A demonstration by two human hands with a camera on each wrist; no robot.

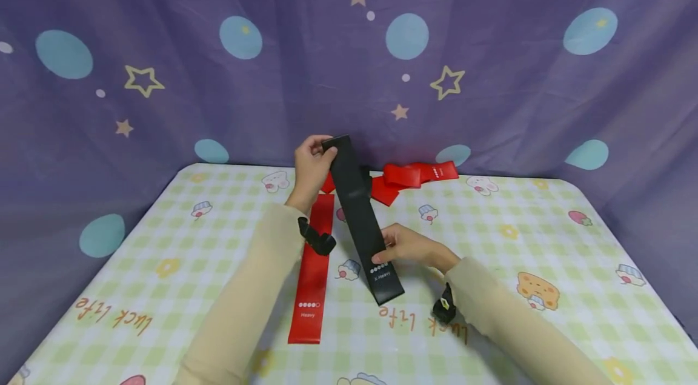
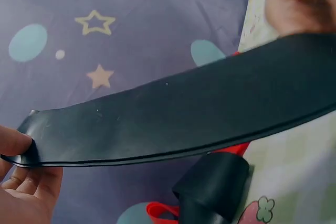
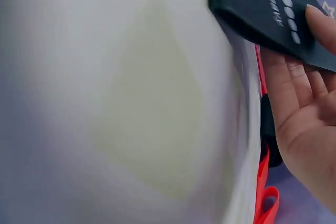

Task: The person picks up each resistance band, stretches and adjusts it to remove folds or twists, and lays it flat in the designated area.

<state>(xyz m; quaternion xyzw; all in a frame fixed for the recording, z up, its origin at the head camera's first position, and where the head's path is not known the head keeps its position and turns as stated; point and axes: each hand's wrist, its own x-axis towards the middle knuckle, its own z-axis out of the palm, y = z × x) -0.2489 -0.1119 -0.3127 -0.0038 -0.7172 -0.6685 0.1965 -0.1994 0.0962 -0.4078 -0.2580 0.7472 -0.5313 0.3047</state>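
Between both hands a black resistance band point(image 1: 357, 209) marked "X Heavy" is stretched out flat, slanting from upper left to lower right above the table. My left hand point(image 1: 313, 167) pinches its far end, thumb on top and fingers beneath, as the left wrist view shows. Nearer the printed end, my right hand point(image 1: 409, 247) grips the band's edge, with the thumb over the face by the white dots and the fingers underneath point(image 3: 299, 80). Left of it, a red band point(image 1: 312, 288) marked "Heavy" lies flat on the table, partly covered by my left wrist.
Along the table's back edge lies a loose pile of red bands point(image 1: 403, 176), with another black band point(image 2: 212, 187) curled among them. A checked, cartoon-printed cloth point(image 1: 491, 239) covers the table. Behind it hangs a purple curtain point(image 1: 327, 70) with stars and blue ovals.
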